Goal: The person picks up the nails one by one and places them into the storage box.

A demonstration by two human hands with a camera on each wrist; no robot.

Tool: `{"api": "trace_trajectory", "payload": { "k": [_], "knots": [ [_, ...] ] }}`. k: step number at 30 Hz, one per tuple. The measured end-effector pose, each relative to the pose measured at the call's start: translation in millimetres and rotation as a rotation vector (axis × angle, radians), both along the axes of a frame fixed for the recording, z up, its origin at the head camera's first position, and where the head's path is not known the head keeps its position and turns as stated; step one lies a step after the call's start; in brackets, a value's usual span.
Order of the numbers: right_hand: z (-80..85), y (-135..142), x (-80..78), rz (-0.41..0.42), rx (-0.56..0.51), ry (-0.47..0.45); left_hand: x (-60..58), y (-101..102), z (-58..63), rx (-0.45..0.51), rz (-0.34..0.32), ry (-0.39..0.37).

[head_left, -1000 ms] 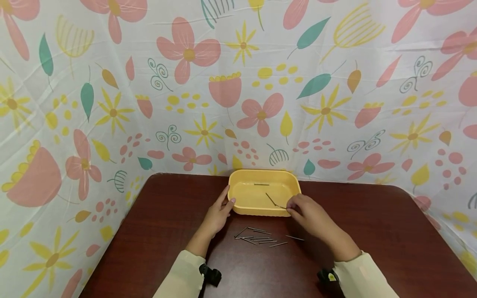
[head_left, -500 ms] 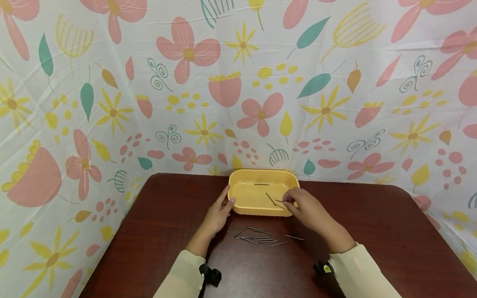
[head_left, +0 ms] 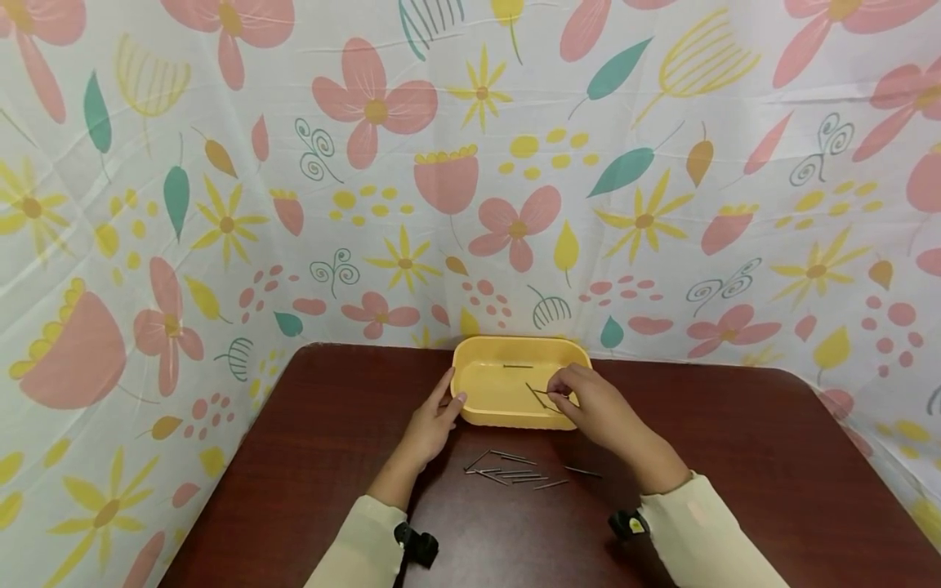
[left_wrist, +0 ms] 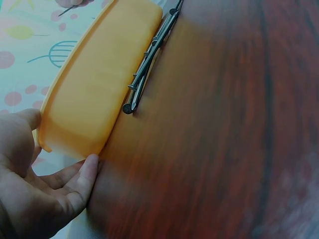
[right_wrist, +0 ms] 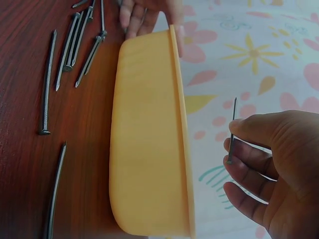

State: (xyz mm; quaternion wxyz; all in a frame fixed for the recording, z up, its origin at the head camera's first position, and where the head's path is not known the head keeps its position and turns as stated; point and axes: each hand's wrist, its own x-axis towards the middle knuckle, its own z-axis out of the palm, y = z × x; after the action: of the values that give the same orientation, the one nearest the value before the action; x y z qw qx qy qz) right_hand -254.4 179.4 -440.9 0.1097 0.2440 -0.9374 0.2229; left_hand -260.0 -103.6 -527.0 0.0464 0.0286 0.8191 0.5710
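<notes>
A yellow plastic tray [head_left: 500, 420] stands at the back of the table. My left hand [head_left: 430, 426] holds its left end, thumb at the rim and fingers around the corner, as the left wrist view [left_wrist: 45, 184] of the hand shows. Above the tray's right side, my right hand [head_left: 599, 408] pinches one metal nail [right_wrist: 234, 124] between thumb and fingers, its point upward in the right wrist view. Inside the tray lie a nail [head_left: 518, 367] near the back and another nail [head_left: 535, 394] closer to my right hand, which hides part of the inside.
Several loose nails [head_left: 507, 474] lie on the dark red wooden table [head_left: 353, 408] in front of the tray. One nail [head_left: 583, 471] rests apart to their right. A floral cloth [head_left: 412, 204] hangs behind and at the left.
My right hand has moved left and slightly farther in over the tray with the nail. My left hand keeps its place at the tray's left end.
</notes>
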Motion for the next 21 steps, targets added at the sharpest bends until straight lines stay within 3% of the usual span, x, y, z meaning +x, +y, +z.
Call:
{"api": "trace_trajectory", "payload": {
  "k": [12,21],
  "knots": [
    [-4.7,3,-0.5,-0.026,-0.03,-0.068,-0.6,1,0.7,0.01,-0.007,0.005],
    [-9.6,11,0.9,-0.036,-0.042,-0.028,-1.0,1,0.8,0.007,-0.002,-0.008]
  ]
}}
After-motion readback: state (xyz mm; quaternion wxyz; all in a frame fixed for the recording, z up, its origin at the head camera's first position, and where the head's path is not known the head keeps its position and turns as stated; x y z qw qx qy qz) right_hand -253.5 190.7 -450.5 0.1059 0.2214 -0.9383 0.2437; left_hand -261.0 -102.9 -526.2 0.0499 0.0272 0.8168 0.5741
